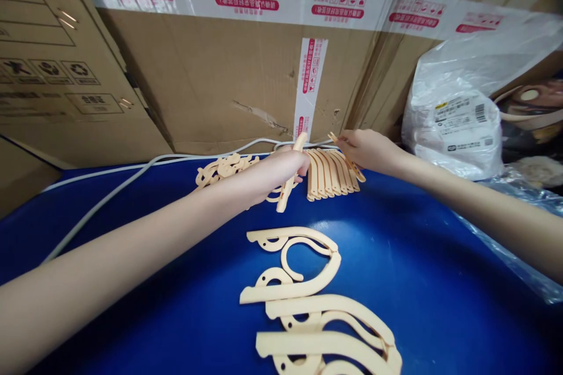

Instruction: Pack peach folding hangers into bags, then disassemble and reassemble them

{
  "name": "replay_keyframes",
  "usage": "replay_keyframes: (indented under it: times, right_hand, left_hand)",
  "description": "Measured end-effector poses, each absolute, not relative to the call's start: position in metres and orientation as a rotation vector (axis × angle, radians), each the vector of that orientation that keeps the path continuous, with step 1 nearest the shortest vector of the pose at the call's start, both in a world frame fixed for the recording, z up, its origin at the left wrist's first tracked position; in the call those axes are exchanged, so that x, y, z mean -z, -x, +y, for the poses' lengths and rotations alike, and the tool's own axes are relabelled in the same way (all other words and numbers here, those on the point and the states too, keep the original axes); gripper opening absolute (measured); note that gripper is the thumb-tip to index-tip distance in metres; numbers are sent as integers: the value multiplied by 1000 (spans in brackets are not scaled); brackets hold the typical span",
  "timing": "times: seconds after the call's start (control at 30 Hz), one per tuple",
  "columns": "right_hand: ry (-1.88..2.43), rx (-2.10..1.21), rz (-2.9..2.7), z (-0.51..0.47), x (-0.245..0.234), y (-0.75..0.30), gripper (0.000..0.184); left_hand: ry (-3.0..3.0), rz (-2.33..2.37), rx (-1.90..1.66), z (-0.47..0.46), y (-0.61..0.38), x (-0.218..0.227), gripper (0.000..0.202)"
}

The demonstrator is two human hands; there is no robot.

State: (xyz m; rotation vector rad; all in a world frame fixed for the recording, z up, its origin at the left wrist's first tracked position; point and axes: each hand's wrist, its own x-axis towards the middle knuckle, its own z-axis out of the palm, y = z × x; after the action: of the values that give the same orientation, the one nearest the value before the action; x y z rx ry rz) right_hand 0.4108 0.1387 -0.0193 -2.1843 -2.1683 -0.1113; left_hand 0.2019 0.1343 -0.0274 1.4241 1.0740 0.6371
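Observation:
My left hand is closed round a cream plastic strip that stands tilted over the blue surface. My right hand pinches another thin cream piece at the right end of a row of several cream strips lying side by side. A loose heap of cream hook-shaped parts lies just left of my left hand. Nearer to me, several curved cream hanger-like pieces lie overlapping on the blue surface.
Large taped cardboard boxes form a wall right behind the parts. A grey-white cable runs along the far left of the surface. A clear plastic bag with a label sits at the right, with clear film along the right edge.

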Motion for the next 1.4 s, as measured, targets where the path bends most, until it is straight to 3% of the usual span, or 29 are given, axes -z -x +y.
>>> replay_keyframes:
  times: [0.43, 0.7, 0.73, 0.8, 0.87, 0.93, 1.0, 1.13, 1.3, 1.4]
  right_hand:
    - [2104, -23, -2237, 137, 31, -406, 38]
    - [2066, 35, -2192, 128, 28, -404, 37]
    - [2013, 42, -2163, 123, 26, -400, 37]
    - [1782, -127, -2103, 112, 21, -390, 44]
    - [1440, -562, -2023, 101, 14, -377, 59]
    - [1250, -889, -1906, 92, 7, -366, 56]
    - [1180, -1052, -1790, 88, 2, -359, 45]
    - [1174, -1102, -1713, 84, -5, -353, 27]
    - [1183, -1089, -1728, 80, -7, -344, 37]
    - [1163, -1113, -1738, 78, -8, -343, 33]
  left_hand:
    - [-1438, 1011, -624, 139, -210, 38, 31]
    - [-1498, 1051, -653, 136, -209, 31, 12]
    - [-1514, 1052, -670, 135, -208, 30, 18]
    - [-1599, 1024, -711, 134, -206, 25, 39]
    - [-1743, 966, -730, 131, -202, 18, 55]
    - [-1825, 932, -731, 128, -196, 10, 60]
    - [-1762, 968, -773, 124, -188, 2, 51]
    - [-1649, 1053, -875, 119, -171, -7, 37]
    - [-1711, 1054, -847, 106, -159, -12, 31]
    - [-1822, 1060, -880, 95, -153, -16, 34]
